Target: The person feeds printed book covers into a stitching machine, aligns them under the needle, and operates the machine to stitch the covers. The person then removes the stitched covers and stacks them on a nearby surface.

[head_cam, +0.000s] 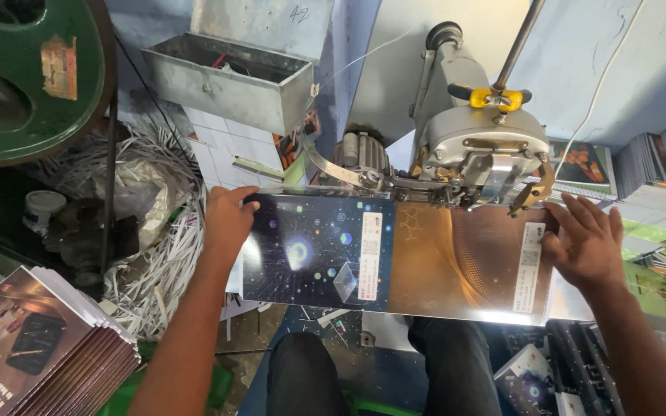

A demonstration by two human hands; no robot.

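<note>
Glossy booklet cover (395,254) between left hand (227,222) and right hand (583,243), under stitching machine (479,150).

A glossy printed cover sheet (395,254) catches glare beneath a stitching machine (479,150) of dull grey cast metal. A matt, scuffed sheet-metal box (229,77) hangs above rough shredded paper trimmings (156,270).
</note>
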